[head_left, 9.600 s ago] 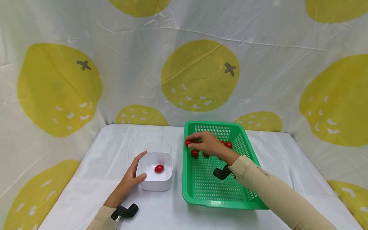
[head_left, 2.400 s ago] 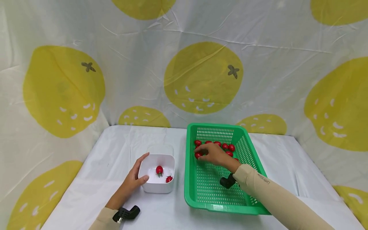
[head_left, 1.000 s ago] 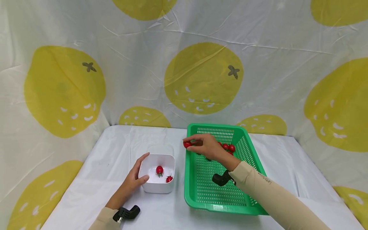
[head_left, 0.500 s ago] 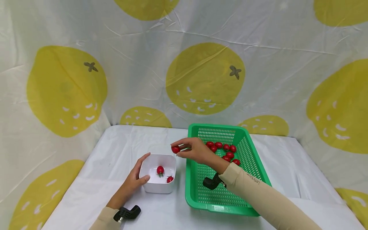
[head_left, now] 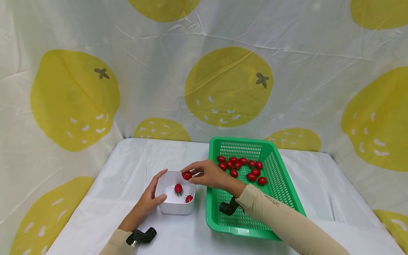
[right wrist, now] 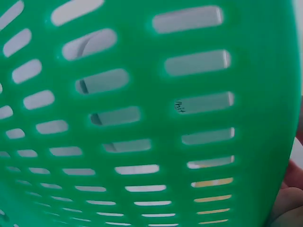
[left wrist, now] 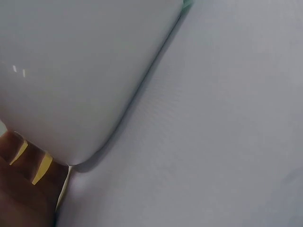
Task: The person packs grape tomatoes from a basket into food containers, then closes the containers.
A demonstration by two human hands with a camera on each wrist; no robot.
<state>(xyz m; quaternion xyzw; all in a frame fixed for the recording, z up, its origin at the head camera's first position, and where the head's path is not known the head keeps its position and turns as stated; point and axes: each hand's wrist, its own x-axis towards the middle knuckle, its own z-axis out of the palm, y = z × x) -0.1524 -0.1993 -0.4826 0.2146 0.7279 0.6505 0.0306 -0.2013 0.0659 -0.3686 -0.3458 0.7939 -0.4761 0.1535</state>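
Observation:
In the head view a red cherry tomato (head_left: 186,175) is pinched between the thumb and fingers of my right hand (head_left: 208,174), over the back right rim of a white square box (head_left: 176,208). Two more tomatoes lie in this box, a plain one (head_left: 178,188) and one by the right wall (head_left: 189,199) with its green stalk showing. My left hand (head_left: 149,196) holds the box's left side, thumb at the near rim and fingers along the far corner. The left wrist view has the box wall (left wrist: 80,71) with fingers (left wrist: 35,172) against it.
A green slotted basket (head_left: 242,231) stands right of the box, with several cherry tomatoes (head_left: 237,165) towards its back. Its side wall (right wrist: 156,85) fills most of the right wrist view. White cloth (head_left: 134,152) covers the table; a lemon-print curtain (head_left: 153,81) hangs behind.
A second tomato has come into the box since the oldest frame. My right hand has since lifted another from the basket and carried it left over the box; my left hand stays put.

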